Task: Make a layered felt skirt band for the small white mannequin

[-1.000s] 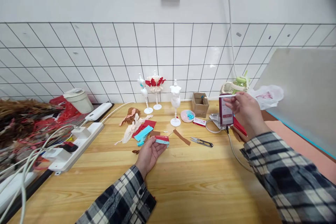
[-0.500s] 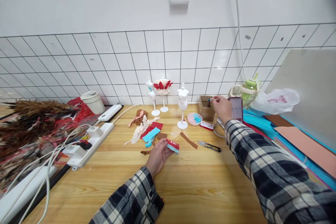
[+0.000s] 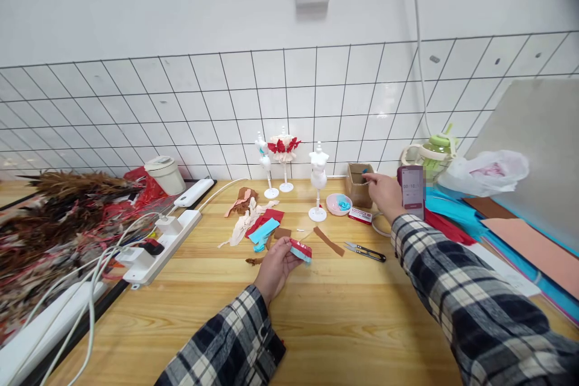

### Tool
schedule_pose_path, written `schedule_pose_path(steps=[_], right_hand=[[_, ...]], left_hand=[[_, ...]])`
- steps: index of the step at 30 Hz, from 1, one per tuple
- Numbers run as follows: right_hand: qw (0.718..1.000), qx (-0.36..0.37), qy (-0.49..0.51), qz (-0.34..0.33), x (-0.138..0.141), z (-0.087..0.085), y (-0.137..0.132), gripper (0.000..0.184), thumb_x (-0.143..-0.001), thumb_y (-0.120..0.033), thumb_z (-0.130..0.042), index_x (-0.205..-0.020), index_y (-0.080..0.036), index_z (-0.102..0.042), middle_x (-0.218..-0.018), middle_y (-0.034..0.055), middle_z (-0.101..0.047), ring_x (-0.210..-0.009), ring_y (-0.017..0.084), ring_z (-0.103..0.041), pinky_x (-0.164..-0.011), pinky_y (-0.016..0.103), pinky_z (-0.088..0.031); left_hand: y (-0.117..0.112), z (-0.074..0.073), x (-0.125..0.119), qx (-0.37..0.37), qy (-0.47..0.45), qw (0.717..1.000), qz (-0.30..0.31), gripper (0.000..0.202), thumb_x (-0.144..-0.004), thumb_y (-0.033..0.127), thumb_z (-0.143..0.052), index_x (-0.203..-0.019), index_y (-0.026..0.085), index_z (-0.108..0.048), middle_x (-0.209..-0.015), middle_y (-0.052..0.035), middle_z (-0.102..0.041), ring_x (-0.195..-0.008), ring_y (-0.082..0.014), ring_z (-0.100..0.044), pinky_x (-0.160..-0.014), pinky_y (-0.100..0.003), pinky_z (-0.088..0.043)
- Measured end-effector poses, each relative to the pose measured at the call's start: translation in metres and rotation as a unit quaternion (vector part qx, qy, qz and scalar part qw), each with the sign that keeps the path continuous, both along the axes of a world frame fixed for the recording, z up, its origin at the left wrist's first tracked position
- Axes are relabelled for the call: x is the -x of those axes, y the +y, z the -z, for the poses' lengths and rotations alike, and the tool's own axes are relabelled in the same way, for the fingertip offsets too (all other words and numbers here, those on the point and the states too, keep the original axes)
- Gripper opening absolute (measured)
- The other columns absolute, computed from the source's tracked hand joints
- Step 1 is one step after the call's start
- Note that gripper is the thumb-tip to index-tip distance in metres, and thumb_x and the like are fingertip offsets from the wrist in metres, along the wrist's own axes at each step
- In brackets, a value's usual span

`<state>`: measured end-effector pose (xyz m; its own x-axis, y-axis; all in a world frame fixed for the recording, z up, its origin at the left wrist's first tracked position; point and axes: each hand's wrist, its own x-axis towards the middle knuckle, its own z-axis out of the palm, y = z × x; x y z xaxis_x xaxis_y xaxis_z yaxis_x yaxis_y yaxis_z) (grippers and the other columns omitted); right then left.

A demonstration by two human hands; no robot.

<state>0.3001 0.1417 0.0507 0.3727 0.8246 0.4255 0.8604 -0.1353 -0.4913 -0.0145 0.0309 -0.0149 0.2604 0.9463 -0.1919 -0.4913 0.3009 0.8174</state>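
Box (image 3: pixel 357 194), partly covered by the right hand (image 3: pixel 385 194), shows its contents unclearly.

The work surface is a light wooden table (image 3: pixel 335 325). Three white mannequin stands (image 3: pixel 318 177) stand upright at far centre. To their right are a pink dish (image 3: pixel 332 207), an open cardboard box (image 3: pixel 359 196) and a small red-and-white carton (image 3: pixel 360 216). Nearer are snips (image 3: pixel 365 251) and a brown strip (image 3: pixel 329 241). Overlapping fabric scraps (image 3: pixel 263 231) lie left of centre; a power strip (image 3: pixel 166 250) lies further left.
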Motion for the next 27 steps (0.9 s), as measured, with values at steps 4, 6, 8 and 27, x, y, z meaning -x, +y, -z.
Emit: schedule_pose_path(steps=[4, 6, 8, 27], right_hand=[[0.998, 0.035, 0.045, -0.015, 0.0, -0.001, -0.002, 0.034, -0.081, -0.028, -0.044, -0.094, -0.025, -0.075, -0.089, 0.0068, -0.073, -0.083, 0.023, -0.062, -0.071, 0.03, -0.041], [0.996, 0.049, 0.075, -0.03, -0.001, 0.0, -0.003, 0.037, -0.085, -0.036, -0.042, -0.096, -0.022, -0.074, -0.078, 0.0087, -0.072, -0.078, 0.023, -0.062, -0.069, 0.031, -0.041], [0.992, 0.051, 0.104, -0.051, -0.002, 0.004, -0.004, 0.044, -0.088, -0.043, -0.036, -0.104, -0.021, -0.071, -0.076, 0.0084, -0.071, -0.072, 0.021, -0.062, -0.068, 0.031, -0.041], [0.892, -0.14, 0.347, -0.254, 0.097, 0.029, -0.123, 0.032, -0.087, -0.043, -0.051, -0.116, -0.031, -0.058, -0.107, 0.0062, -0.059, -0.099, 0.022, -0.054, -0.09, 0.036, -0.042]], left_hand=[[0.001, 0.0, 0.0, 0.002, 0.003, 1.0, -0.001, 0.019, -0.078, 0.026, -0.065, -0.08, 0.018, -0.049, -0.077, -0.0053, -0.07, -0.075, -0.0198, -0.069, -0.072, -0.031, -0.051], [0.001, 0.001, 0.0, -0.001, 0.008, 1.0, -0.001, 0.019, -0.078, 0.027, -0.065, -0.08, 0.017, -0.049, -0.077, -0.0056, -0.07, -0.074, -0.0198, -0.069, -0.072, -0.031, -0.051], [0.001, 0.001, 0.0, -0.003, 0.007, 1.0, -0.002, 0.019, -0.078, 0.027, -0.065, -0.08, 0.017, -0.049, -0.077, -0.0057, -0.07, -0.073, -0.0193, -0.069, -0.072, -0.03, -0.051], [0.003, -0.005, 0.002, 0.022, 0.001, 1.0, 0.015, 0.011, -0.08, 0.024, -0.062, -0.08, 0.017, -0.053, -0.082, -0.0079, -0.072, -0.08, -0.021, -0.07, -0.075, -0.031, -0.052]])
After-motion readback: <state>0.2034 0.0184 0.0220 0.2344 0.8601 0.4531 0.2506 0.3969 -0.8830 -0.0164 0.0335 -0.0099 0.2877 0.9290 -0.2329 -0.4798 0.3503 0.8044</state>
